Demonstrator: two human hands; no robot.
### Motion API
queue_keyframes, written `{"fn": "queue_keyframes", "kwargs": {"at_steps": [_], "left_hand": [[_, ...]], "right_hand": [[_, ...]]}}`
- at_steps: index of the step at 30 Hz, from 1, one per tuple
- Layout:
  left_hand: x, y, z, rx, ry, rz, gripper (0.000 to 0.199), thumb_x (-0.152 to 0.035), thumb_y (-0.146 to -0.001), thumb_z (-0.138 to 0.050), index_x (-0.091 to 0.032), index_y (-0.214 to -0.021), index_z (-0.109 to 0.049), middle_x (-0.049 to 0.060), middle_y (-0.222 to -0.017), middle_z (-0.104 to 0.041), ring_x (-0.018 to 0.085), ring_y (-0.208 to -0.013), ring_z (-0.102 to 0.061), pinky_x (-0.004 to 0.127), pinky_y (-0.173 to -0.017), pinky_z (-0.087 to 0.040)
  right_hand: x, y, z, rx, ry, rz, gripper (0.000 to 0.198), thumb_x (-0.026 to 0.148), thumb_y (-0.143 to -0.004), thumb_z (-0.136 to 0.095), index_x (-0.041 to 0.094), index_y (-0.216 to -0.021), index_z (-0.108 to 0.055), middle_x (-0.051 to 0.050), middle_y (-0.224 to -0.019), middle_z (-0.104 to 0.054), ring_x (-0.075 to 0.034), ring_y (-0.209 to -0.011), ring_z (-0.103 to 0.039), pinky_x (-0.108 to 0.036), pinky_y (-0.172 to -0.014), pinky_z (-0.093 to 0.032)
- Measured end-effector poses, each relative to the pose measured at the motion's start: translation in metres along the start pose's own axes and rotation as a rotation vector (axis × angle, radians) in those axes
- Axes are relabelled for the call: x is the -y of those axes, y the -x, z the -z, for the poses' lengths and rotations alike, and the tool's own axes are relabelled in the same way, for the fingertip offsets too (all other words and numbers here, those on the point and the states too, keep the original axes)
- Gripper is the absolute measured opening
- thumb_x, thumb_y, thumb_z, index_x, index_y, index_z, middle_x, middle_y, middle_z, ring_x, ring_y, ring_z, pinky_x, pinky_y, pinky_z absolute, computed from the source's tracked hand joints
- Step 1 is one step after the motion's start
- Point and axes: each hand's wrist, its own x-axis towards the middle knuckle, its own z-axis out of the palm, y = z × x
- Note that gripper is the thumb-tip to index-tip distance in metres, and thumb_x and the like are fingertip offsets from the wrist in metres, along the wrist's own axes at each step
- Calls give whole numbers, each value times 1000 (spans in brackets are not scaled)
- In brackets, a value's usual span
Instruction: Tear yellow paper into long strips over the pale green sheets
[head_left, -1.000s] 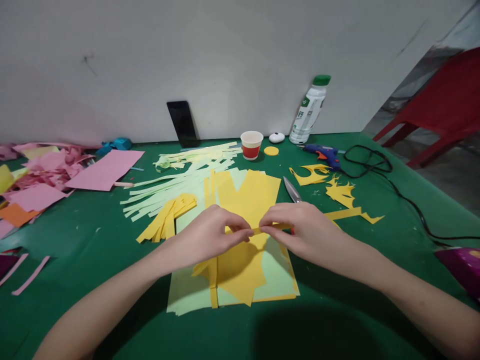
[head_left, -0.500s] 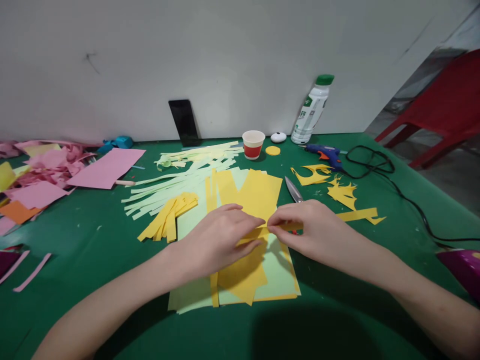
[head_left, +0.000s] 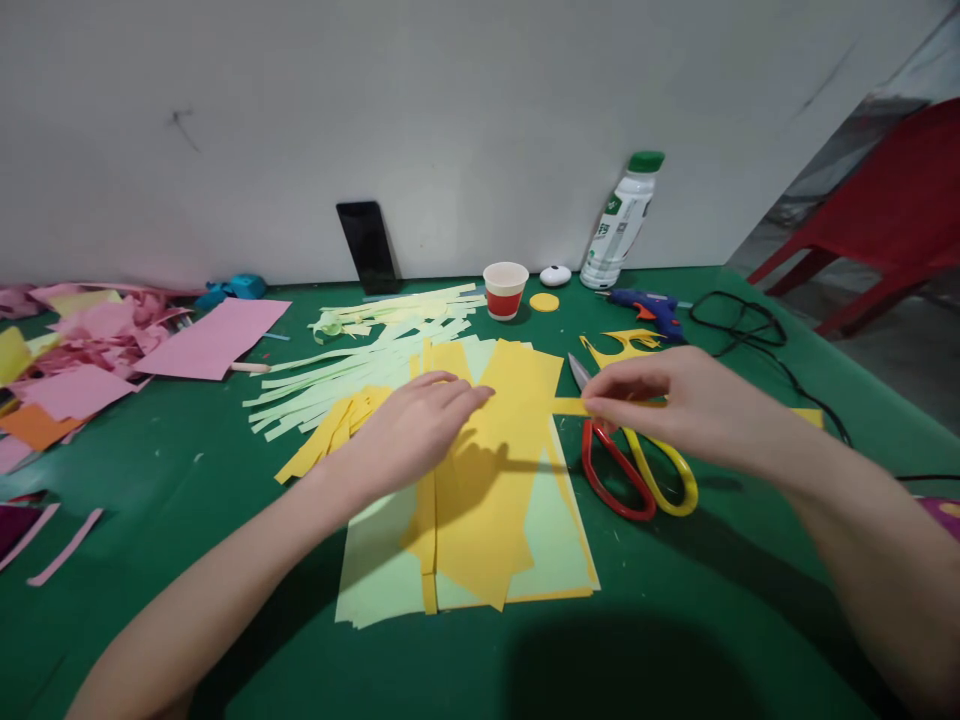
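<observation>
My right hand (head_left: 652,395) pinches a narrow yellow paper strip (head_left: 568,406). One end of it sticks out left of the fingertips, and part is hidden behind the hand. Below that hand lie scissors (head_left: 616,470) with one red and one yellow handle. My left hand (head_left: 427,425), fingers stretched and holding nothing visible, hovers over yellow paper sheets (head_left: 495,500) lying on pale green sheets (head_left: 382,570). A vertical yellow strip (head_left: 427,530) runs along the left of these sheets. A bundle of yellow strips (head_left: 322,440) is partly covered by the left forearm.
Pale green strips (head_left: 330,385) fan out at the left. Behind stand a phone (head_left: 367,245), a paper cup (head_left: 505,295) and a leaning bottle (head_left: 621,225). A blue glue gun (head_left: 649,305) with a black cord lies at right. Pink paper (head_left: 214,340) is piled at far left.
My right hand has moved right and slightly up with the yellow strip, uncovering the scissors' handles. My left hand has let go of the strip and drawn back up and left.
</observation>
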Motion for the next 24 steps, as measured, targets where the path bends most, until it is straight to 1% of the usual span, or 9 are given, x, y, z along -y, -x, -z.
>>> {"fn": "queue_keyframes", "kwargs": {"at_steps": [4,6,8,10,12,16,18,21,24], "left_hand": [[37,5,-3,91,46,148,39,-1,-81,-27,-11,-108,-53,7,-84,-65,20,-89,-59,33,-73,-48],[46,6,-3,35,117,315,37,-6,-83,-27,-12,-109,-52,9,-94,-64,22,-91,-59,35,-73,-48],[41,4,0,-36,259,401,33,-14,-87,-28,-13,-110,-52,10,-103,-62,21,-97,-57,37,-79,-47],[24,1,5,1,474,392,31,-25,-90,-31,-15,-106,-55,7,-108,-62,18,-99,-57,33,-84,-45],[0,-2,9,123,676,344,32,-33,-90,-34,-17,-105,-58,4,-103,-65,14,-93,-60,26,-80,-46],[-34,-2,8,296,758,173,28,-31,-88,-43,-16,-90,-66,2,-73,-69,11,-56,-60,19,-50,-42],[-36,-1,6,304,791,184,26,-27,-87,-45,-14,-85,-68,3,-68,-70,9,-52,-59,18,-48,-40],[-27,-2,9,308,889,269,26,-24,-86,-45,-13,-80,-68,3,-73,-71,8,-59,-62,17,-57,-44],[-13,-4,16,368,927,376,28,-30,-85,-47,-15,-78,-69,1,-71,-71,6,-49,-54,15,-47,-39]], "right_hand": [[-17,0,14,-68,28,-66,15,27,-73,-57,19,-62,-64,-1,-59,-66,-13,-51,-59,-22,-44,-44],[-17,1,15,-72,44,-65,15,26,-72,-57,19,-60,-64,-1,-58,-65,-13,-50,-58,-22,-43,-43],[-10,2,9,-8,57,-33,16,26,-74,-55,19,-62,-64,0,-61,-66,-13,-52,-58,-22,-45,-42],[2,4,-1,96,70,18,17,23,-75,-52,19,-65,-64,0,-66,-67,-12,-55,-58,-23,-49,-42],[16,6,-15,171,91,59,18,18,-76,-49,19,-67,-65,0,-67,-67,-13,-58,-58,-24,-54,-42],[33,11,-40,230,135,67,23,14,-77,-46,17,-68,-67,-3,-63,-66,-14,-58,-58,-25,-53,-38],[35,12,-43,207,131,60,24,14,-77,-45,17,-69,-68,-3,-65,-67,-14,-59,-58,-25,-54,-38],[31,10,-33,177,104,55,23,14,-76,-46,17,-69,-67,-2,-65,-67,-13,-59,-57,-25,-56,-38],[18,7,-10,204,71,3,20,21,-76,-48,17,-66,-65,-1,-64,-65,-12,-56,-54,-23,-53,-38]]}}
